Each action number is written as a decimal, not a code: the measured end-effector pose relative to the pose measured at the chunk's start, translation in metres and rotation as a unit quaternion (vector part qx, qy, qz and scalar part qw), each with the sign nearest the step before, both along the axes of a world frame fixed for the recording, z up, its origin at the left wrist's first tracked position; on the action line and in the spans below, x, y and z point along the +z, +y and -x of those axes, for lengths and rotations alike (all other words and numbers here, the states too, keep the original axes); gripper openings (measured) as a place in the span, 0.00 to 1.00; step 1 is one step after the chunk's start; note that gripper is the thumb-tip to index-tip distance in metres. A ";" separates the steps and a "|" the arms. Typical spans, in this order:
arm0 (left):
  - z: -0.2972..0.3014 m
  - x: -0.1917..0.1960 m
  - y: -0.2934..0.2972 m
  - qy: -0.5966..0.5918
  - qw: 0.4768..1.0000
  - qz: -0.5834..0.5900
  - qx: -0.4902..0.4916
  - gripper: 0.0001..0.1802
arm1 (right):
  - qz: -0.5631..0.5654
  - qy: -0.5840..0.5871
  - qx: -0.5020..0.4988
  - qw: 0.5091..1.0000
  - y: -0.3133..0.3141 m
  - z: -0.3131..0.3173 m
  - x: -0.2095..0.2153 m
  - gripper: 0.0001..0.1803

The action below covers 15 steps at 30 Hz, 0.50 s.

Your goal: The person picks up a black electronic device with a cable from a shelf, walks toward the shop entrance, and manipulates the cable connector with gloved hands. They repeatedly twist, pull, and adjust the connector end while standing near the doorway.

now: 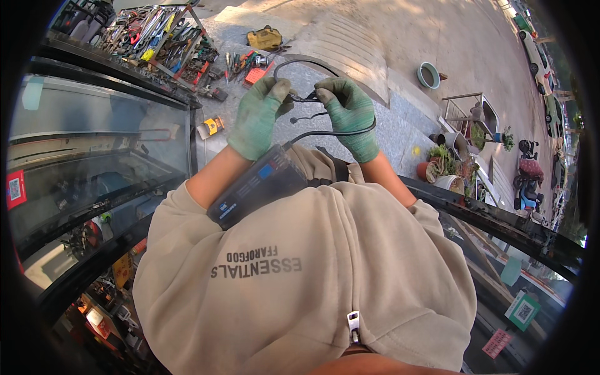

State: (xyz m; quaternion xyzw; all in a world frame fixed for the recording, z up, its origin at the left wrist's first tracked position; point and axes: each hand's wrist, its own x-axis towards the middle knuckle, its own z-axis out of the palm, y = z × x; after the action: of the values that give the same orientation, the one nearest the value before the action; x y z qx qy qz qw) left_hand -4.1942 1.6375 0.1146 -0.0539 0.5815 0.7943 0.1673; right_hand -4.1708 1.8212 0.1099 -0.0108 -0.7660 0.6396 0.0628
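Note:
Both my hands wear green work gloves with greyish, soiled fingertips. My left hand [257,119] pinches a black cable [328,132] near a dark connector piece [305,97], its thumb and fingers pressed together. Facing it, my right hand [351,117] grips the other side of that piece with thumb and forefinger. The cable loops above the hands and also passes across the right glove. Its lower run reaches a dark grey rectangular device [247,190] with a blue patch, lying against my left forearm and chest. A thin lead with a small plug [302,119] hangs between the hands.
Glass doors [100,134] with dark frames stand at my left. Beyond are a rack of hand tools [153,37], a yellow-brown tool bag [265,39] and a yellow box [212,127]. At right are a basin [429,75], potted plants [440,159], a metal frame [465,107] and a scooter [529,172].

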 end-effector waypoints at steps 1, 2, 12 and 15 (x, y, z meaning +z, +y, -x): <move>-0.001 0.002 -0.004 -0.005 1.000 0.013 -0.015 0.15 | 0.000 0.027 0.010 1.000 -0.004 0.000 0.002 0.06; -0.001 0.005 -0.008 -0.008 0.999 0.024 -0.030 0.16 | -0.004 0.052 0.020 0.998 -0.007 0.000 0.003 0.06; 0.000 0.003 -0.022 -0.053 0.987 -0.104 -0.110 0.23 | -0.274 0.299 0.050 0.913 -0.022 -0.010 0.020 0.14; 0.001 -0.004 -0.024 -0.040 0.988 -0.115 -0.100 0.22 | -0.291 0.337 0.066 0.893 -0.026 -0.012 0.020 0.16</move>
State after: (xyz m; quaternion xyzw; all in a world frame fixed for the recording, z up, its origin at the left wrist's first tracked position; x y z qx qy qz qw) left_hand -4.1956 1.6137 0.1102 -0.0077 0.4819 0.8323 0.2739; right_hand -4.1587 1.7953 0.1302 0.2746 -0.8498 0.3561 0.2749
